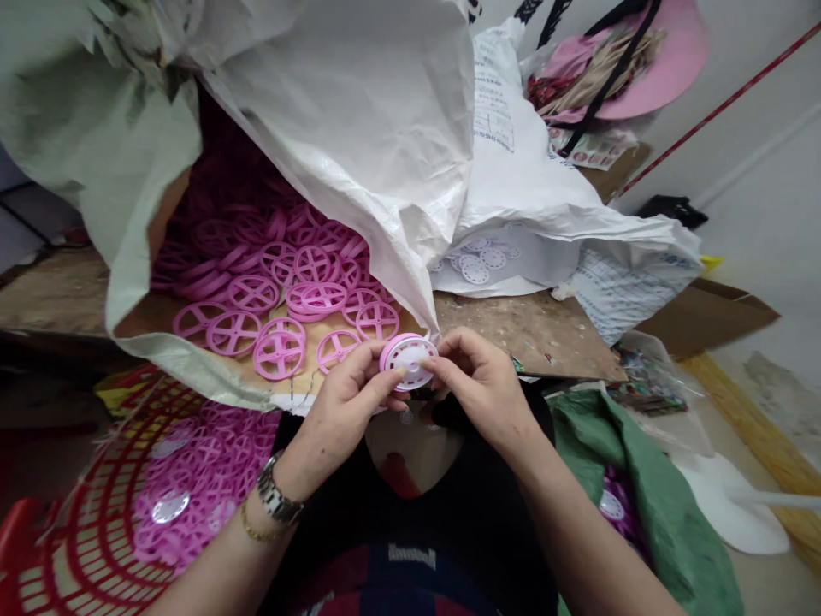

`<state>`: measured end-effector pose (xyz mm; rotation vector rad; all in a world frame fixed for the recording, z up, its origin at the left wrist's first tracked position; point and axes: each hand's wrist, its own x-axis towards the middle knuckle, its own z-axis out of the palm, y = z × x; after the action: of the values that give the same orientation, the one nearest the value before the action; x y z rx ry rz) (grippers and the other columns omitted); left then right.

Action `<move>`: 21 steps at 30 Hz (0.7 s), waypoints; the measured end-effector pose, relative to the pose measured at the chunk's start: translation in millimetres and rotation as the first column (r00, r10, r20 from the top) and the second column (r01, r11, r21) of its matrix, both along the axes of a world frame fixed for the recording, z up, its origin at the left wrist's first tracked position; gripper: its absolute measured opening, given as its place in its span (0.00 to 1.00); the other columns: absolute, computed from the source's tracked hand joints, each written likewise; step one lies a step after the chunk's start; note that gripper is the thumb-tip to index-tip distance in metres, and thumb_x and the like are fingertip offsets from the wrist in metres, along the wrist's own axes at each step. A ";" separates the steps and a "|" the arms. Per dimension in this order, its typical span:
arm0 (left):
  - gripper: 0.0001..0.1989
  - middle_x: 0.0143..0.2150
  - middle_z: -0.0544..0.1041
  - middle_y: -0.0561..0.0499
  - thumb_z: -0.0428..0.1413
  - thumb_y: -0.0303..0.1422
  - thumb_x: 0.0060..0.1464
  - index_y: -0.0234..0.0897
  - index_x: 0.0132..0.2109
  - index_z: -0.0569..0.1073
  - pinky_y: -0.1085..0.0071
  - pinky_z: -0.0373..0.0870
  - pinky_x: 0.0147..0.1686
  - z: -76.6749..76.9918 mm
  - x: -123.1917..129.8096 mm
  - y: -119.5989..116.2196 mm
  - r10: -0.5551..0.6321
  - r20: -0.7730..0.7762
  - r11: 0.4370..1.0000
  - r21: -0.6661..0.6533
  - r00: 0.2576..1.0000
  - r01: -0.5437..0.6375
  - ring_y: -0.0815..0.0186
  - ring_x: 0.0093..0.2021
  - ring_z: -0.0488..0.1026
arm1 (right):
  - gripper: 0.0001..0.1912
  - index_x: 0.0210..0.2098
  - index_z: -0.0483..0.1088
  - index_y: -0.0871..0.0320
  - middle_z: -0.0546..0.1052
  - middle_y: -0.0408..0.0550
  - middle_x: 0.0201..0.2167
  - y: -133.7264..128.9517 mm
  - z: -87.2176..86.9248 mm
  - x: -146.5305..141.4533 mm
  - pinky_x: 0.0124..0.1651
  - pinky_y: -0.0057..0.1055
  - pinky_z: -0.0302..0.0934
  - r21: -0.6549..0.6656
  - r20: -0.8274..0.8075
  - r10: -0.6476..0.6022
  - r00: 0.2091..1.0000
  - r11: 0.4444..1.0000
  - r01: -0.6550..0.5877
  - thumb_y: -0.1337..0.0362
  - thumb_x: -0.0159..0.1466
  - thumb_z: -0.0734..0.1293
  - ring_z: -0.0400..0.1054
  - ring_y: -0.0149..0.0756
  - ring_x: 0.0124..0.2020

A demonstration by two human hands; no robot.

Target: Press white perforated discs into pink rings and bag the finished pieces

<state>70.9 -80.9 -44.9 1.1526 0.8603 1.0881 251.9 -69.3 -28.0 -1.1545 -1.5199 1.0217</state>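
Observation:
Between my two hands is a small pink plastic wheel with a white slotted disc (408, 352) on its face. My left hand (354, 387) grips its left edge, the thumb pressing on the disc. On the other edge, my right hand (480, 387) pinches it, with the thumb also on the white face. Just beyond, many pink spoked wheels (280, 347) spill from the mouth of a large white sack (359, 128). More white slotted discs (475, 269) lie inside a second white bag to the right. Fingers on the far side of the wheel are partly hidden.
A red plastic basket (83, 530) full of pink pieces stands low at the left. A green sack (660, 488) with some pink and white pieces lies at the right. The wooden board (545, 329) runs under the bags. A pink hat (667, 60) hangs at the upper right.

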 end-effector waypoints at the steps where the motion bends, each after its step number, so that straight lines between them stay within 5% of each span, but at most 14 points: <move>1: 0.12 0.42 0.77 0.55 0.59 0.37 0.60 0.42 0.50 0.74 0.78 0.79 0.34 -0.1 -0.5 -0.7 -0.001 -0.009 1.000 0.018 1.000 0.001 0.73 0.34 0.76 | 0.13 0.30 0.68 0.56 0.73 0.41 0.25 -0.5 -2.7 -0.8 0.26 0.27 0.64 0.022 0.033 -0.020 0.999 1.000 0.019 0.56 0.59 0.73 0.68 0.31 0.24; 6: 0.11 0.45 0.77 0.54 0.57 0.35 0.62 0.43 0.51 0.75 0.77 0.79 0.35 -1.9 -1.8 -2.5 -0.018 -0.026 0.994 0.111 0.999 0.021 0.71 0.38 0.75 | 0.17 0.44 0.70 0.54 0.77 0.45 0.35 -5.3 -6.1 -1.2 0.29 0.28 0.65 0.025 0.015 -0.025 1.000 0.999 0.024 0.58 0.59 0.74 0.71 0.34 0.32; 10: 0.11 0.47 0.76 0.54 0.55 0.35 0.64 0.44 0.52 0.75 0.77 0.78 0.37 -3.8 -2.1 -2.8 -0.064 -0.072 0.982 0.174 0.995 0.076 0.71 0.38 0.75 | 0.07 0.37 0.74 0.56 0.77 0.44 0.32 -11.5 -1.6 -2.2 0.33 0.28 0.66 -0.043 -0.082 0.097 0.992 0.994 -0.101 0.60 0.63 0.69 0.71 0.33 0.33; 14: 0.13 0.48 0.75 0.53 0.53 0.36 0.66 0.45 0.55 0.73 0.75 0.77 0.37 -2.5 -2.7 -4.2 -0.068 -0.171 0.955 0.274 0.983 0.113 0.69 0.41 0.74 | 0.05 0.36 0.75 0.56 0.77 0.43 0.32 -18.3 -2.4 -5.6 0.37 0.30 0.67 -0.026 -0.120 0.059 0.991 0.998 -0.062 0.61 0.64 0.69 0.70 0.34 0.33; 21: 0.09 0.34 0.75 0.55 0.50 0.33 0.67 0.39 0.46 0.76 0.74 0.69 0.35 1.0 4.0 -9.7 0.193 -0.356 0.845 0.534 0.914 0.029 0.70 0.33 0.71 | 0.05 0.33 0.74 0.56 0.75 0.43 0.29 -29.5 -9.7 -10.0 0.36 0.29 0.66 0.065 -0.041 -0.015 0.999 0.998 0.017 0.63 0.64 0.67 0.70 0.34 0.32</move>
<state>74.9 -90.7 -43.9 1.8686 0.9550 1.2266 241.9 -98.8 -37.8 -1.0921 -1.4988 0.9720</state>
